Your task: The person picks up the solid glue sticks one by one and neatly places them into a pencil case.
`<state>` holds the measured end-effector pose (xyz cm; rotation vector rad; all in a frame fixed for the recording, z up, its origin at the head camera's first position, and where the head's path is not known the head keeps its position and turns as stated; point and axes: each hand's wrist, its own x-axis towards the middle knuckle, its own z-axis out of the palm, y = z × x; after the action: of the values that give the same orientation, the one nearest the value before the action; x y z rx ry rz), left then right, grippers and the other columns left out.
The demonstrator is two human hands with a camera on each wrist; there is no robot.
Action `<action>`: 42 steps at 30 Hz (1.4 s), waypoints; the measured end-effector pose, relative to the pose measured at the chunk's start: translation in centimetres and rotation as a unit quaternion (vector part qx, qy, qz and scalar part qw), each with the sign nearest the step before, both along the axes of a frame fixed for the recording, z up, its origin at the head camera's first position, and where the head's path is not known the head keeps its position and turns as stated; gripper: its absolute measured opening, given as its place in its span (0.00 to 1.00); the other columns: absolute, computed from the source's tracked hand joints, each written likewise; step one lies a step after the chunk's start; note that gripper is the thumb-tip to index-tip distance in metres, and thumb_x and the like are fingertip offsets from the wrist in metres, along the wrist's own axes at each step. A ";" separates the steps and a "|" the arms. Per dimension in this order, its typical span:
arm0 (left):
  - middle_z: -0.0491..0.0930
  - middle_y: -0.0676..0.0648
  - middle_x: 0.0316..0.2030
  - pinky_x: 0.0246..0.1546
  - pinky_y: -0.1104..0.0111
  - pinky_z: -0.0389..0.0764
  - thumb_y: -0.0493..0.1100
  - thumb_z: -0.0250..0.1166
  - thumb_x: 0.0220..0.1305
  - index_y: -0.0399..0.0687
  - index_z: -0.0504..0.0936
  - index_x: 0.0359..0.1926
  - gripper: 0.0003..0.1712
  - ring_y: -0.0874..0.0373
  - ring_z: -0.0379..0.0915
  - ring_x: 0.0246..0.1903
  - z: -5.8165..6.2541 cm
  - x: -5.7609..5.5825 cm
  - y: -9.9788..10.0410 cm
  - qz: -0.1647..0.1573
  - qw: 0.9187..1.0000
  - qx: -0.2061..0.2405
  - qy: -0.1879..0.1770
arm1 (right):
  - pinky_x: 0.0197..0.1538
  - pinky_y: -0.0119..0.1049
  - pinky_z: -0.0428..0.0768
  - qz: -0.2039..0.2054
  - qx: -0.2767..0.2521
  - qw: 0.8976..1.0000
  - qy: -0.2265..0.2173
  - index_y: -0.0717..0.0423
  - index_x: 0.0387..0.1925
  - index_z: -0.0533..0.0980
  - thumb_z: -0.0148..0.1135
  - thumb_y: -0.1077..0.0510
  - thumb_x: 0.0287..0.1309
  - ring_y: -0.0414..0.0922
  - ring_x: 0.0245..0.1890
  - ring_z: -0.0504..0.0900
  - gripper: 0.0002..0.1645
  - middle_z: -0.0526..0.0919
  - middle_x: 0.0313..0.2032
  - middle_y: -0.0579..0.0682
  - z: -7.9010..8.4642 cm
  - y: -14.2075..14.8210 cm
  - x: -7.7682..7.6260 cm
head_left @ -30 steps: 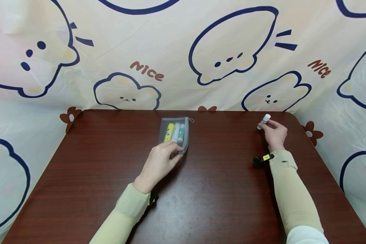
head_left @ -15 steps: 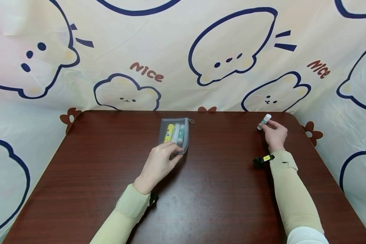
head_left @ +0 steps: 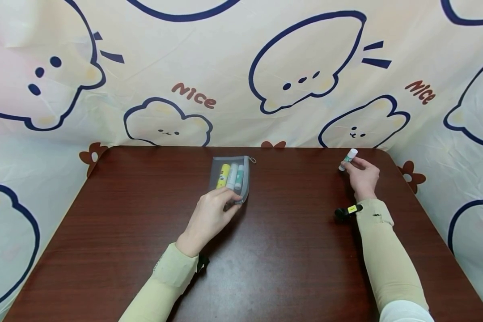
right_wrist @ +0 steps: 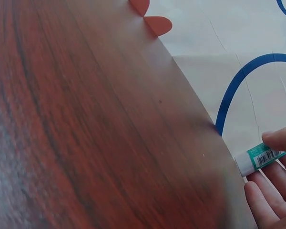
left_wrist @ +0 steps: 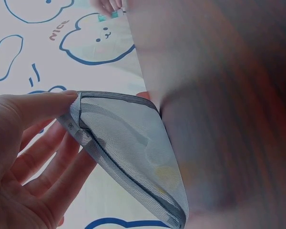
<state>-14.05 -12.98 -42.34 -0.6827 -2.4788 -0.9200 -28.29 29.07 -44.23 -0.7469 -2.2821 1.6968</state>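
My left hand [head_left: 210, 213] pinches the near corner of a grey mesh zip pouch [head_left: 246, 178] at the back middle of the table. In the left wrist view the pouch's zipped edge [left_wrist: 133, 174] is held between thumb and fingers, with its mouth parted. Through the mesh show a yellow tube [head_left: 223, 175], a whitish tube [head_left: 231, 175] and a green-and-white tube [head_left: 239, 176], their near ends behind the hand. At the back right, my right hand [head_left: 363, 180] pinches a white-and-green glue stick [head_left: 349, 159] with a barcode label [right_wrist: 268, 158], tilted with its white cap upward.
The dark brown wooden table [head_left: 281, 250] runs back to a printed cloth [head_left: 233, 53] with cartoon animals, which also hangs at both sides. A zip pull ring [head_left: 253, 160] sticks out from the pouch's far right corner. A black wrist camera [head_left: 343, 213] sits at the right cuff.
Almost nothing differs. The glue stick in the right hand shifts very slightly; the left hand and the pouch stay in place.
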 end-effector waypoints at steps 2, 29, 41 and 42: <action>0.84 0.52 0.36 0.35 0.65 0.82 0.32 0.79 0.53 0.48 0.88 0.37 0.11 0.60 0.80 0.34 0.0 0.0 0.0 0.000 1.000 0.000 0.000 | 0.49 0.30 0.78 0.001 0.003 1.000 0.003 0.53 0.64 0.79 0.74 0.50 0.60 0.37 0.46 0.83 0.31 0.84 0.54 0.49 0.1 -0.1 0.0; 0.84 0.52 0.37 0.35 0.65 0.82 0.33 0.79 0.54 0.48 0.88 0.38 0.11 0.58 0.81 0.35 -0.2 0.1 0.0 -0.002 1.000 0.004 -0.007 | 0.53 0.35 0.76 0.046 0.042 0.997 0.039 0.54 0.65 0.78 0.72 0.48 0.63 0.42 0.51 0.79 0.31 0.80 0.58 0.51 2.0 -2.1 0.7; 0.84 0.52 0.36 0.35 0.65 0.82 0.33 0.79 0.54 0.48 0.88 0.38 0.11 0.58 0.81 0.35 -0.1 0.0 0.0 -0.005 1.000 0.001 -0.002 | 0.50 0.32 0.78 0.067 0.034 0.994 0.078 0.57 0.63 0.79 0.71 0.50 0.64 0.40 0.47 0.80 0.29 0.82 0.53 0.51 2.4 -3.2 0.8; 0.84 0.52 0.36 0.35 0.64 0.82 0.33 0.79 0.54 0.48 0.88 0.38 0.11 0.58 0.81 0.35 -0.1 0.0 0.0 -0.005 1.000 0.001 -0.002 | 0.50 0.32 0.78 0.067 0.034 0.994 0.081 0.57 0.62 0.80 0.71 0.50 0.64 0.40 0.47 0.80 0.28 0.82 0.53 0.51 2.4 -3.3 0.8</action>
<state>-14.07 -12.98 -42.48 -0.6944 -2.4798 -0.9284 -27.47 25.78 -41.84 -0.4338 -2.3101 1.6580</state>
